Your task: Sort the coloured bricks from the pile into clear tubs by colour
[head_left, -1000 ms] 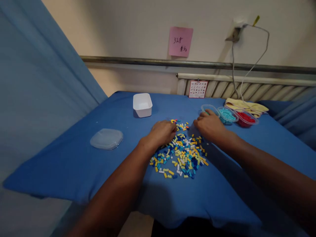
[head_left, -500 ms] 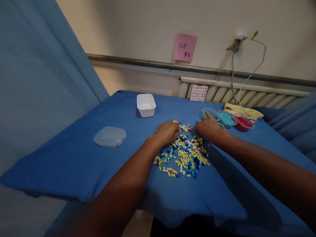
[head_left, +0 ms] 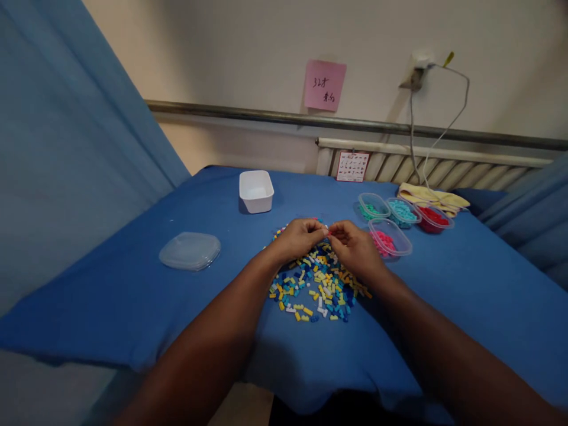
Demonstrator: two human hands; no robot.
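Over the heap of small toy bricks (head_left: 326,284), my left hand (head_left: 302,238) and my right hand (head_left: 357,247) meet at the fingertips. Thumb and forefinger of each are pinched together, and a tiny red brick (head_left: 329,233) shows between them; its shape is too small to make out. The heap mixes yellow, white, blue and teal bricks, and the hands hide its far part. Just right of my right hand stands a clear tub of pink bricks (head_left: 404,245).
Behind it are clear tubs of green bricks (head_left: 370,216), light-blue bricks (head_left: 403,213) and red bricks (head_left: 433,218), beside a yellow cloth (head_left: 444,198). A white container (head_left: 257,201) stands at the back. Clear lids (head_left: 190,251) lie left on the blue cloth (head_left: 110,296).
My right hand has moved left from the tubs to meet my left hand, uncovering the green and pink bricks. The left hand has shifted slightly, and a red brick now shows between the fingertips.
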